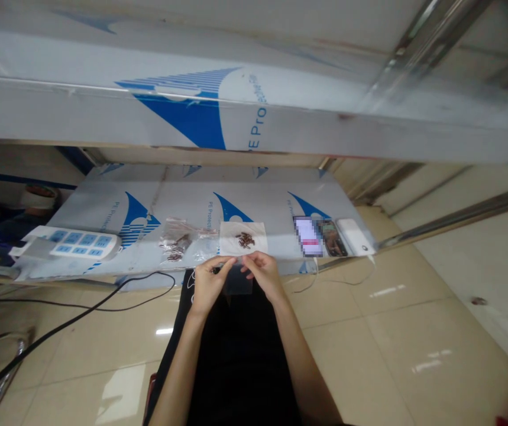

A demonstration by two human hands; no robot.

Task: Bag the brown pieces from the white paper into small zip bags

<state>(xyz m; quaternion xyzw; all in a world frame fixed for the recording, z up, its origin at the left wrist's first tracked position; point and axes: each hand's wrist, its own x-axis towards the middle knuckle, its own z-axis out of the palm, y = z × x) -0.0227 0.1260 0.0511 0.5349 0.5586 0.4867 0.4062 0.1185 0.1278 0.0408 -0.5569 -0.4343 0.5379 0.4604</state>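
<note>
- We are holding a small clear bag [238,283] at the near edge of the table, and it is hanging flat below our fingertips, in front of our black clothes [242,367].
- Our left hand [210,283] is pinching the bag's upper edge, with thumb and forefinger closed together.
- Our right hand [264,274] is pinching the same edge just beside it, with the other fingers loosely curled.
- Just beyond our fingertips, a white sheet [229,231] is lying on the table, with a small pile of brown pieces [245,239] sitting on it.
- To the left of the sheet, filled bags [176,239] are lying in a clump, with brown pieces showing through the clear plastic.
- Farther left, a white power strip [87,244] with blue sockets is resting along the table's edge.
- To the right, a phone [309,236] with a blurred-out screen, a dark phone [332,238] and a white device [355,236] are lying side by side.
- White cords are hanging from that group, and a black cable [103,303] is curving across on the left.
- Blue-printed film is covering the table [183,189], and a shelf [76,118] with similar film is stretching above it.
- Pale floor tiles [351,355] are showing below.
</note>
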